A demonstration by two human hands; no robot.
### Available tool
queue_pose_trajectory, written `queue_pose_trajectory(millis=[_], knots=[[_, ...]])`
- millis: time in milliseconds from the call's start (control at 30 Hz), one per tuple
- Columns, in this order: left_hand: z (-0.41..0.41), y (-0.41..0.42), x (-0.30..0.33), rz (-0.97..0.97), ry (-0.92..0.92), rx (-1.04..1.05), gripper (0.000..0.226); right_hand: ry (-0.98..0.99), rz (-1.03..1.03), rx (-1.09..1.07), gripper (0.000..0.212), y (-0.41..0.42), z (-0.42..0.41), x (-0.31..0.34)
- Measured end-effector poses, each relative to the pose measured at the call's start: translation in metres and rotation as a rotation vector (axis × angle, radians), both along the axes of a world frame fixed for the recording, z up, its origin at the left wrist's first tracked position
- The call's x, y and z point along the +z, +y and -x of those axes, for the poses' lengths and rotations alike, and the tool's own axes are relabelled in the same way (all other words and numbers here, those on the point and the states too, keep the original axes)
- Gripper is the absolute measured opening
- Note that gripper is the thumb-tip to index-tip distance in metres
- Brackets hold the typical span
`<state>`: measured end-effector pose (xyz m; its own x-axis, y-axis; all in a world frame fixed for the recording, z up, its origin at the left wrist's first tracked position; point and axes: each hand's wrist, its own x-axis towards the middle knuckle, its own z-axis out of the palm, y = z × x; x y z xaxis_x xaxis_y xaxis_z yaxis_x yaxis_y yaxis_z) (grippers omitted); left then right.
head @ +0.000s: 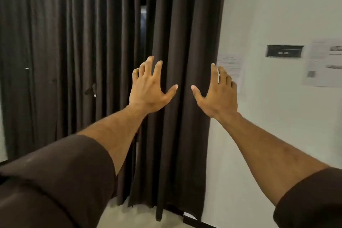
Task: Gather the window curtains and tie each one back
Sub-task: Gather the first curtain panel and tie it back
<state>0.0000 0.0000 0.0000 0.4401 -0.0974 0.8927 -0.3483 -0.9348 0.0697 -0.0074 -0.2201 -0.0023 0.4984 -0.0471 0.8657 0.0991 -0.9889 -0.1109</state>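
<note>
The wall [277, 15] on your right is smooth and pale, and the curtains run across the window to its left, the big left curtain [64, 52] hanging in many narrow pleats and the right curtain [185, 33] falling in a few broad folds between the dark gap [143, 20] and the wall. Both are dark brown, matte and heavy-looking cloth, their long axis running straight down from the rail to the floor [140, 214]. The right curtain lies straight ahead of you, spanning both hands. Your left hand [149, 89] is released, fingers spread and slightly bent, in front of the curtain's gap-side edge. Your right hand [218, 92] is likewise loose and holds nothing, at the wall-side edge. Whether either palm touches the cloth I cannot tell. I judge the gathering needs both hands to close inward across the folds. Papers [322, 61] and a small dark plate [284, 51] hang further right on the wall
</note>
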Motion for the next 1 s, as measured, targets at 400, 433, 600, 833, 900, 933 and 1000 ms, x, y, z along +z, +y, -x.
queue_pose_trajectory(millis=[400,433,600,833,900,933,1000], knots=[[-0.118,0.282,-0.052,0.114,0.091,0.124,0.044,0.085,-0.014,0.403,0.072,0.286,-0.19,-0.022],[-0.128,0.304,-0.056,0.136,0.115,0.137,0.04,0.097,-0.024,0.427,0.069,0.312,-0.207,-0.025],[-0.179,0.399,-0.081,0.284,0.175,0.194,0.028,0.187,-0.11,0.57,0.058,0.428,-0.281,-0.046],[-0.26,0.516,-0.16,0.408,0.274,0.3,0.026,0.292,-0.143,0.751,0.048,0.56,-0.392,-0.1],[-0.29,0.547,-0.179,0.441,0.299,0.342,0.026,0.32,-0.119,0.806,0.048,0.596,-0.43,-0.119],[-0.307,0.564,-0.186,0.45,0.317,0.371,0.026,0.332,-0.104,0.831,0.048,0.616,-0.45,-0.127],[-0.341,0.597,-0.193,0.469,0.342,0.433,0.027,0.366,-0.074,0.877,0.048,0.655,-0.489,-0.137]])
